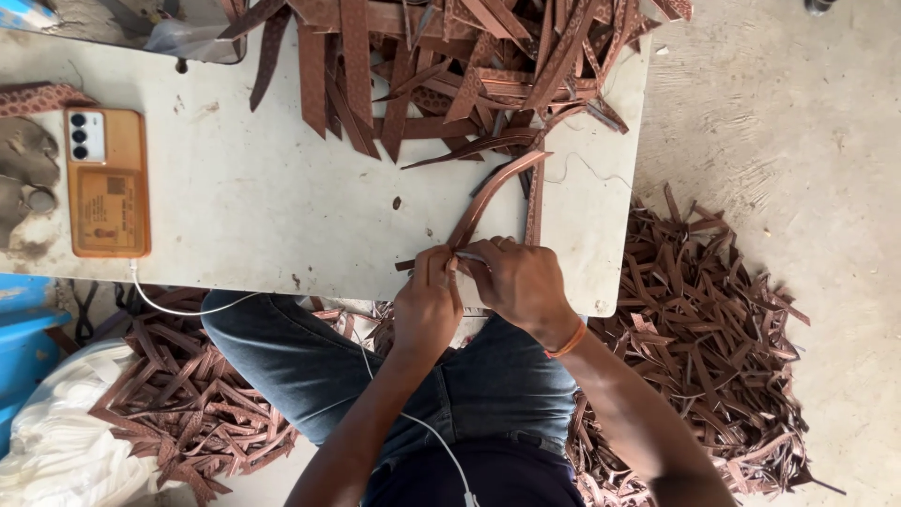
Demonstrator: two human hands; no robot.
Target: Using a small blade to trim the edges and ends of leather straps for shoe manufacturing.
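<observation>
Both my hands are together at the near edge of the table, w/ the end of a brown strap between them. Left hand pinches the strap end tight; right hand is closed on a thin light tool, prob a blade or marker, too small to tell. The strap curves away from me toward the strap pile at the far side. To do this bit well: keep the left pinch close to the working spot so the end can't twist, lay the strap flat on the table edge, short controlled strokes, thumb out of the path. Finished pieces (I think) lie in a floor heap right of my knee. Phone stays clear at left.
</observation>
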